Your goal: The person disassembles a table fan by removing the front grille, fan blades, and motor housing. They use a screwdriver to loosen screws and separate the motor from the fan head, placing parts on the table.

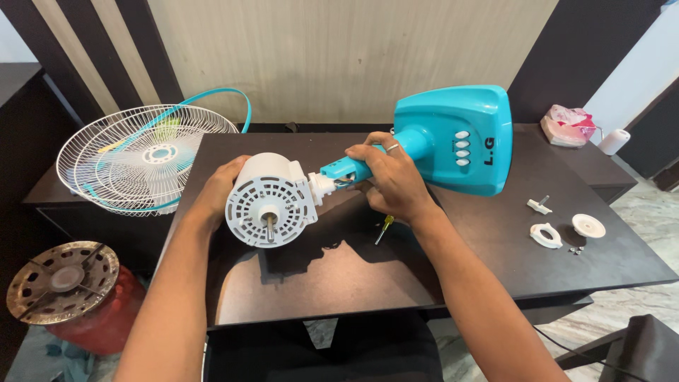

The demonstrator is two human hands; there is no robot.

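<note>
At frame centre the left hand (225, 189) cupped the white motor (271, 200) while the right hand (391, 178) gripped the teal neck (352, 170) above the table (396, 276); a loosened grip could probably drop the motor onto the screwdriver (382, 229).

Package: a soft pink and white packet (568, 124), crumpled and roughly pillow-shaped, lay at the far right corner of the bench (495, 240), just beside a white roll (614, 141).
Label: dark printed lettering (494, 157) stood on the turquoise fan base (467, 134), to the right of a column of four white oval buttons (462, 148); the base lay tilted on the far side of the bench.
Signs: none were visible.
Screens: none were visible.
</note>
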